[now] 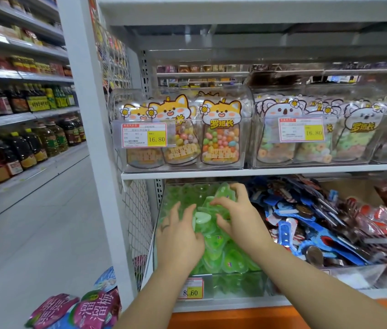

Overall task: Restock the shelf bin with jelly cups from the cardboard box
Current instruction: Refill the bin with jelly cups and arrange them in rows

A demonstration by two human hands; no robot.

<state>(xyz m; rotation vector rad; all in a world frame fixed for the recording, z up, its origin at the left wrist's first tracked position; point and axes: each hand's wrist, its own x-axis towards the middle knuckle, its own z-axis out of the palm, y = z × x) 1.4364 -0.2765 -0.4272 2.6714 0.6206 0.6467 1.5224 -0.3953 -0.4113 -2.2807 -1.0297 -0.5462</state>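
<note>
A clear shelf bin [232, 284] on the lower shelf is heaped with green heart-shaped jelly cups [225, 251]. Both of my hands are inside the bin, above the pile. My left hand [179, 236] lies flat with spread fingers on the cups, a ring on one finger. My right hand [235, 210] has curled fingers gripping a few green jelly cups [223, 193] at the top of the heap. The cardboard box is not in view.
A neighbouring bin [354, 274] to the right holds blue and red packets. Above, clear bins [242, 143] hold candy bags behind price tags. A white shelf post [97, 162] stands at the left, with pink snack bags [73, 309] below. The aisle floor lies at the left.
</note>
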